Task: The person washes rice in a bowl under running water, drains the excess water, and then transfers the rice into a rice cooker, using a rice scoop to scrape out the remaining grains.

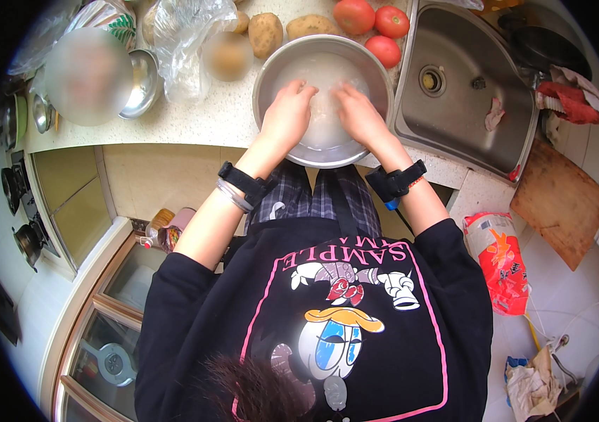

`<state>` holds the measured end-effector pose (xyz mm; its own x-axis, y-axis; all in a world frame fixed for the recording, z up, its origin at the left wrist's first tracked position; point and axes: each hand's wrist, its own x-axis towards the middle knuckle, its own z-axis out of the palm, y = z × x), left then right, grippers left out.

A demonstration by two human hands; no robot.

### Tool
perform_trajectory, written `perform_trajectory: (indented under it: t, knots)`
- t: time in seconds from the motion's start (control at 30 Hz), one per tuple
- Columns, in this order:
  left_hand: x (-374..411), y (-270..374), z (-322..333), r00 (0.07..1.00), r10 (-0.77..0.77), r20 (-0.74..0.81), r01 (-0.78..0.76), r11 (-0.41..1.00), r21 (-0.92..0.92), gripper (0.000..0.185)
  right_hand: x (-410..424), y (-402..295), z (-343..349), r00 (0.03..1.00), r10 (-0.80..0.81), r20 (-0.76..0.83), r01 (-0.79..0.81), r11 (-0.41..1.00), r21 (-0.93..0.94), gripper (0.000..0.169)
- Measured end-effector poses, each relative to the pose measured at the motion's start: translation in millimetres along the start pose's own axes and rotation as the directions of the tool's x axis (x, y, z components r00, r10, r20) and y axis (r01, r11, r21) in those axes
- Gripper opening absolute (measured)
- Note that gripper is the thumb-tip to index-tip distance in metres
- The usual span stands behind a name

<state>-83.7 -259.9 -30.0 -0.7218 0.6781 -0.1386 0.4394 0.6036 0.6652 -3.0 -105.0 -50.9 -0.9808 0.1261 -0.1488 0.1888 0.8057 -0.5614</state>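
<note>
A round metal basin [327, 158] stands at the counter's front edge, holding cloudy whitish water [325, 124]. Both hands reach into it from the near side. My left hand [293, 108] is over the left half, thumb and fingers bent and apart, with nothing visible between them. To its right, my right hand [356, 111] has bent, blurred fingers at the water, so whether they hold anything is unclear. The two hands do not touch. Fingertips are partly lost in the murky water. Behind the basin lie potatoes [265, 36] and three red tomatoes [384, 51].
A steel sink [463, 121] adjoins the basin's right, with scraps in its drain [431, 80]. Clear plastic bags [186, 47] and a metal bowl [143, 89] occupy the left counter. A wooden board [560, 203] and a red printed sack [497, 264] stand at right.
</note>
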Motion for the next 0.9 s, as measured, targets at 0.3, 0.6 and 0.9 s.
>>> perform_trajectory:
  t: [0.3,0.6,0.9]
  knots:
    - [31,19,-16,0.983,-0.139,0.121,0.103,0.959,0.264,0.012,17,-7,-16,0.960,0.082,0.267,-0.067,0.996,-0.065,0.028]
    - [31,8,1,0.954,-0.065,0.293,-0.004,0.973,0.230,0.028,17,-4,-11,0.973,0.109,0.204,-0.099,0.993,-0.059,0.027]
    - [18,-10,19,0.967,0.063,0.245,-0.127,0.958,0.255,0.042,15,-5,-12,0.958,0.121,0.259,-0.098,0.990,-0.099,0.030]
